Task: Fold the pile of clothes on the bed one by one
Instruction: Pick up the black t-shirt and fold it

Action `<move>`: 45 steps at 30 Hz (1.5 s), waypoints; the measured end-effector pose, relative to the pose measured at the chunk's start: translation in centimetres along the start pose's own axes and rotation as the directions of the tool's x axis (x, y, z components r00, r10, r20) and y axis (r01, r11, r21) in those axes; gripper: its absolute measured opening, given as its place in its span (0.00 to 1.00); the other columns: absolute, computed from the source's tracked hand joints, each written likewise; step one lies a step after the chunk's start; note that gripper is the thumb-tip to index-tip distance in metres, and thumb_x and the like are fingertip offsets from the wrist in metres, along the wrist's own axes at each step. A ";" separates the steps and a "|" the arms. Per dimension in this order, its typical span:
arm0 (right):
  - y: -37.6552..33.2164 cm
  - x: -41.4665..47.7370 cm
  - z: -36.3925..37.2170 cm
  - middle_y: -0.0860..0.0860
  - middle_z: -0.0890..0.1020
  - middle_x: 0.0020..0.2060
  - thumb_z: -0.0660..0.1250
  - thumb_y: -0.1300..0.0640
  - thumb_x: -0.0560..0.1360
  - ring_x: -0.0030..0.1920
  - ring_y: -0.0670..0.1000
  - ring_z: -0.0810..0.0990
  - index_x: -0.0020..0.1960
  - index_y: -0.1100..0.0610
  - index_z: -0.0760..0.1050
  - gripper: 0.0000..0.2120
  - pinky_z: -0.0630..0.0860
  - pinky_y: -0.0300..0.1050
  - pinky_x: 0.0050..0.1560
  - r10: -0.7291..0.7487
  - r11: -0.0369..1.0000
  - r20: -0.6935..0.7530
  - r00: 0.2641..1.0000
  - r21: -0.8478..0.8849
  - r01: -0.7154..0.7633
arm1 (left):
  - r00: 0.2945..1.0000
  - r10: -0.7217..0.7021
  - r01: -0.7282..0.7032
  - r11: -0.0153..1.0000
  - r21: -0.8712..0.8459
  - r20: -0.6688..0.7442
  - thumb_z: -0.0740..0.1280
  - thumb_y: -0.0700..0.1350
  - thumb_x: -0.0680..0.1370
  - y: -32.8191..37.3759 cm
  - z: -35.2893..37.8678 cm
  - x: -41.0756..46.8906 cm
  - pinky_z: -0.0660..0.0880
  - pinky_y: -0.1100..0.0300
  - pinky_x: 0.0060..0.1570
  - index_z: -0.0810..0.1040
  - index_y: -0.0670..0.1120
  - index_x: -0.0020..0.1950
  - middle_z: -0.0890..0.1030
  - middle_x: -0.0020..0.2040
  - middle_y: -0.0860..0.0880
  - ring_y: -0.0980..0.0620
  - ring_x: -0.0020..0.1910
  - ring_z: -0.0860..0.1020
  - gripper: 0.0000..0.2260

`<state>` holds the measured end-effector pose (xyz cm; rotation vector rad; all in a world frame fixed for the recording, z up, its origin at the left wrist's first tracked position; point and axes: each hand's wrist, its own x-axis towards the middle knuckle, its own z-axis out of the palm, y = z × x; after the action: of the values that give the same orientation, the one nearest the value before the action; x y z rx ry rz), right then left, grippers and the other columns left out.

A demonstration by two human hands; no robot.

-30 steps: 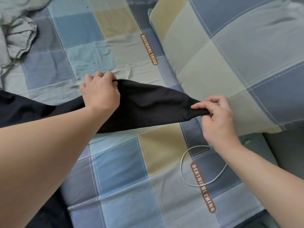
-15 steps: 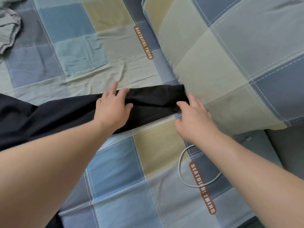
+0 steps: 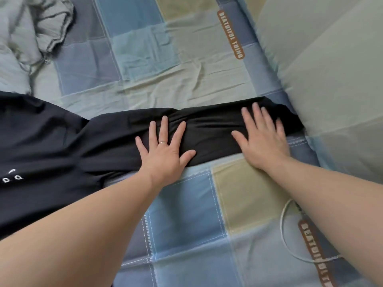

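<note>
A black garment (image 3: 51,146) with small white lettering lies across the checked bed sheet (image 3: 186,214), its long sleeve (image 3: 211,137) stretched to the right up to the pillow. My left hand (image 3: 165,150), wearing a ring, lies flat with fingers spread on the middle of the sleeve. My right hand (image 3: 263,137) rests flat with fingers apart on the sleeve's end near the cuff. Neither hand grips the cloth. My left forearm hides part of the garment's body.
A crumpled grey-green garment (image 3: 35,32) lies at the top left. A large checked pillow (image 3: 331,79) fills the right side, against the sleeve's end. A white cable (image 3: 287,241) loops on the sheet under my right forearm.
Both hands let go of the pinched sleeve, laid it down on the sheet and now press flat on it. The view shifted so more of the garment's body shows at left.
</note>
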<state>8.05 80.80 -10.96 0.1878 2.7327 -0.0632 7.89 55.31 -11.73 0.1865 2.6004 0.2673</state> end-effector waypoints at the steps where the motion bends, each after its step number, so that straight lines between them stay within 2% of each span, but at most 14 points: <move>1: 0.7 0.3 -0.1 0.49 0.40 0.82 0.43 0.34 0.81 0.81 0.50 0.40 0.82 0.48 0.40 0.35 0.41 0.60 0.79 0.048 0.999 0.015 0.999 -0.025 -0.048 | 1.000 0.004 -0.004 1.000 -0.005 0.012 0.50 0.69 0.80 -0.1 -0.1 0.2 0.34 0.31 0.71 0.35 0.66 0.79 0.28 0.79 0.52 0.44 0.78 0.28 0.33; 5: -3.2 -0.2 -1.7 0.51 0.41 0.82 0.45 0.36 0.82 0.81 0.54 0.38 0.82 0.50 0.40 0.34 0.37 0.65 0.77 0.113 0.994 -0.024 0.993 0.002 -0.113 | 0.994 0.061 -0.049 0.991 -0.126 0.089 0.61 0.66 0.79 -0.7 -1.9 0.6 0.34 0.31 0.71 0.40 0.67 0.80 0.30 0.80 0.53 0.44 0.78 0.29 0.37; 8: -9.1 -2.8 -2.2 0.47 0.41 0.82 0.48 0.38 0.82 0.81 0.54 0.38 0.82 0.46 0.41 0.33 0.38 0.60 0.78 -0.207 0.972 -0.068 0.976 0.100 0.213 | 0.987 0.149 -0.157 0.970 -0.185 -0.060 0.65 0.57 0.80 -2.8 -2.9 -1.0 0.42 0.34 0.77 0.52 0.60 0.81 0.40 0.83 0.50 0.46 0.81 0.38 0.33; 11: -11.6 -4.7 -0.5 0.43 0.38 0.81 0.41 0.34 0.78 0.81 0.51 0.37 0.81 0.41 0.39 0.34 0.39 0.56 0.78 -0.408 0.912 0.086 0.909 0.083 0.401 | 0.943 0.063 -0.089 0.994 -0.067 -0.327 0.64 0.53 0.81 -7.2 -2.9 -4.1 0.51 0.38 0.77 0.60 0.53 0.81 0.52 0.83 0.45 0.41 0.81 0.49 0.29; 15: -9.2 -3.9 0.3 0.46 0.40 0.81 0.45 0.31 0.79 0.81 0.50 0.39 0.82 0.44 0.41 0.36 0.41 0.59 0.78 -0.065 0.998 0.126 0.990 -0.018 0.068 | 0.907 -0.141 0.114 0.989 -0.090 -0.398 0.61 0.54 0.82 -15.3 -4.3 -6.5 0.53 0.40 0.76 0.60 0.51 0.80 0.55 0.82 0.44 0.40 0.80 0.53 0.27; 18: -12.9 -2.8 -2.2 0.53 0.61 0.79 0.51 0.34 0.80 0.80 0.55 0.54 0.78 0.54 0.64 0.34 0.49 0.63 0.77 0.118 0.984 -0.080 0.990 0.144 -0.106 | 0.879 -0.282 0.247 0.959 -0.139 -0.385 0.58 0.55 0.83 -21.5 -6.3 -6.7 0.54 0.42 0.76 0.58 0.50 0.81 0.54 0.82 0.44 0.40 0.80 0.52 0.27; 23: -28.1 -0.2 -4.4 0.53 0.74 0.68 0.65 0.48 0.80 0.70 0.58 0.69 0.73 0.54 0.69 0.24 0.64 0.57 0.69 -0.344 0.863 -0.217 0.913 0.310 0.399 | 0.845 -0.384 0.342 0.923 -0.175 -0.373 0.57 0.57 0.84 -29.2 -9.2 -5.4 0.54 0.44 0.76 0.56 0.53 0.82 0.49 0.83 0.46 0.41 0.81 0.48 0.27; 27: -39.3 3.3 -4.0 0.51 0.69 0.73 0.63 0.39 0.79 0.73 0.57 0.67 0.77 0.51 0.62 0.31 0.64 0.56 0.72 -0.411 0.864 -0.063 0.909 0.290 0.411 | 0.819 -0.405 0.378 0.914 -0.150 -0.407 0.60 0.59 0.83 -34.6 -11.1 -4.3 0.59 0.44 0.72 0.55 0.54 0.82 0.50 0.83 0.47 0.39 0.77 0.56 0.29; 30: -43.3 5.8 -3.3 0.52 0.76 0.62 0.66 0.35 0.75 0.64 0.59 0.74 0.65 0.52 0.71 0.27 0.70 0.56 0.66 -0.269 0.924 -0.002 0.963 0.280 0.258 | 0.752 -0.488 0.447 0.872 -0.201 -0.443 0.65 0.58 0.81 -38.2 -12.1 -4.0 0.70 0.43 0.62 0.55 0.54 0.81 0.51 0.82 0.48 0.37 0.68 0.70 0.32; 33: -44.4 7.2 -2.8 0.51 0.80 0.48 0.71 0.42 0.75 0.54 0.59 0.78 0.46 0.52 0.73 0.14 0.75 0.53 0.59 -0.181 0.906 0.031 0.983 0.395 0.154 | 0.728 -0.579 0.490 0.814 -0.312 -0.367 0.67 0.58 0.80 -41.1 -12.3 -3.7 0.73 0.46 0.53 0.50 0.55 0.82 0.49 0.82 0.48 0.36 0.63 0.76 0.37; 36: -44.6 8.2 -3.6 0.51 0.79 0.42 0.70 0.48 0.77 0.52 0.59 0.79 0.38 0.53 0.73 0.13 0.72 0.47 0.49 -0.144 0.871 -0.062 0.988 0.466 0.157 | 0.747 -0.575 0.440 0.804 -0.400 -0.333 0.69 0.57 0.79 -43.1 -12.7 -2.6 0.71 0.47 0.58 0.62 0.52 0.77 0.68 0.74 0.44 0.37 0.64 0.75 0.30; 39: -45.1 9.0 -4.5 0.55 0.81 0.48 0.67 0.49 0.79 0.55 0.60 0.77 0.46 0.52 0.76 0.08 0.70 0.48 0.48 -0.064 0.883 -0.222 0.973 0.441 0.159 | 0.753 -0.533 0.353 0.822 -0.446 -0.386 0.67 0.52 0.81 -43.8 -13.0 -1.2 0.69 0.53 0.52 0.77 0.50 0.56 0.80 0.59 0.45 0.41 0.59 0.76 0.08; 41: -45.6 9.1 -4.4 0.56 0.82 0.54 0.65 0.48 0.80 0.58 0.61 0.77 0.51 0.52 0.78 0.08 0.71 0.50 0.54 -0.053 0.931 -0.228 0.972 0.340 0.131 | 0.752 -0.501 0.303 0.840 -0.451 -0.429 0.66 0.51 0.81 -43.9 -13.2 -0.8 0.69 0.53 0.50 0.77 0.48 0.51 0.80 0.55 0.46 0.41 0.57 0.76 0.06; 45: -48.7 8.1 -4.3 0.55 0.76 0.64 0.63 0.40 0.80 0.66 0.61 0.72 0.65 0.51 0.72 0.19 0.66 0.56 0.63 -0.209 0.975 -0.301 0.931 0.012 0.222 | 0.685 -0.504 0.380 0.863 -0.332 -0.525 0.67 0.53 0.80 -45.9 -13.6 -1.5 0.65 0.45 0.65 0.71 0.51 0.67 0.68 0.73 0.45 0.39 0.71 0.66 0.17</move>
<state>-7.83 33.90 -9.36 -0.1015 3.0453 -0.1722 -1.41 8.39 -9.76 -0.7264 3.0950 0.4623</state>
